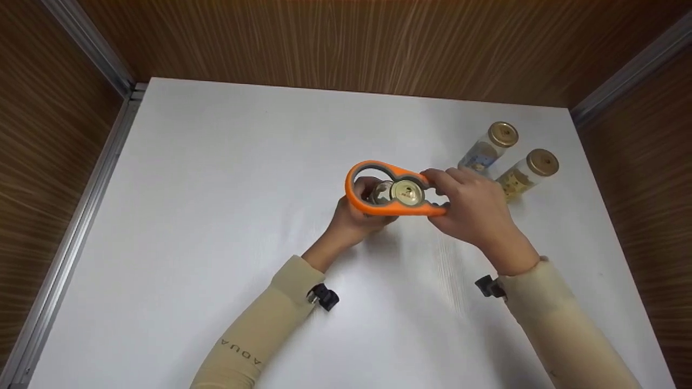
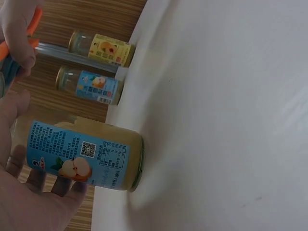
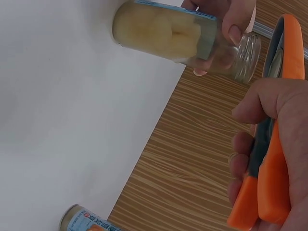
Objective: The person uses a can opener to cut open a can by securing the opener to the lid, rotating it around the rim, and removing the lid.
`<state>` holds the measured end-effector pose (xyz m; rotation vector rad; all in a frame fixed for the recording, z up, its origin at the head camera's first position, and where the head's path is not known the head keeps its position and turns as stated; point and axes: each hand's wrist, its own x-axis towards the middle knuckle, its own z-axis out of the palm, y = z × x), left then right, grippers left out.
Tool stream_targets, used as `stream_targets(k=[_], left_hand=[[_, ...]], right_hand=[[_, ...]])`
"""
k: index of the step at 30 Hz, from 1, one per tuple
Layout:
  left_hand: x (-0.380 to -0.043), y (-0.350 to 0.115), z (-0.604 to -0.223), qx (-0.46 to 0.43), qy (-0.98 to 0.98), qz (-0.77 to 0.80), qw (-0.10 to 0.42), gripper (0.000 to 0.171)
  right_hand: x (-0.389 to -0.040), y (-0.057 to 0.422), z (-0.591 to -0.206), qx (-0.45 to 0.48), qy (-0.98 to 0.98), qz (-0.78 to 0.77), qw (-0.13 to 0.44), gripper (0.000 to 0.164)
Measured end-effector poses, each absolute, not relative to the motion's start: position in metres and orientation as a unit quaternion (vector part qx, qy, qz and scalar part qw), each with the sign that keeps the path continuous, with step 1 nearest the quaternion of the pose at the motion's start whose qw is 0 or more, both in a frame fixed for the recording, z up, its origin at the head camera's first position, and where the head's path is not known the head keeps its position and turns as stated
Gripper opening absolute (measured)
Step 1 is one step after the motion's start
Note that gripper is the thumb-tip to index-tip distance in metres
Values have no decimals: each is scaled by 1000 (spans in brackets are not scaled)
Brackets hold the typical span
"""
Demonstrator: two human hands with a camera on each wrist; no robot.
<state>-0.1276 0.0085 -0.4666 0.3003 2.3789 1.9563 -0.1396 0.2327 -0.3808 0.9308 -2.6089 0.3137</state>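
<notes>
My left hand [image 1: 350, 220] grips a glass jar [image 2: 84, 154] with a blue label showing fruit. Pale fruit pieces and liquid fill part of it. Its threaded mouth is bare in the right wrist view. My right hand [image 1: 476, 208] holds the handles of an orange and grey jar opener [image 1: 403, 208] just past that mouth. A gold lid [image 1: 408, 193] sits in the opener's middle ring, apart from the jar. The jar stands upright or nearly so, with its base at or just above the table; I cannot tell whether they touch.
Two more jars with gold lids stand at the right rear, beyond my right hand: one with a blue label [image 1: 480, 156], one with a yellow label [image 1: 514, 183]. The white table [image 1: 216, 162] is bounded by wood-grain panels [image 1: 346, 43] at the back and sides.
</notes>
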Motion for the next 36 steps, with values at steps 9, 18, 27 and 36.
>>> stream_targets(k=[9,18,27,36], left_hand=[[-145,-12,-467,108,809,578,-25,64],[-160,-35,-468,73,776,627,1,58],[-172,-55,-465,51,783,620,14,60],[-187,-75,-462,28,792,609,27,62]], right_hand=[[-133,238,-383,321,-921,114,190,49],[-129,244,-387,319,-920,129,188,48],[-125,249,-392,315,-921,130,188,48],[-121,246,-401,319,-917,133,199,47]])
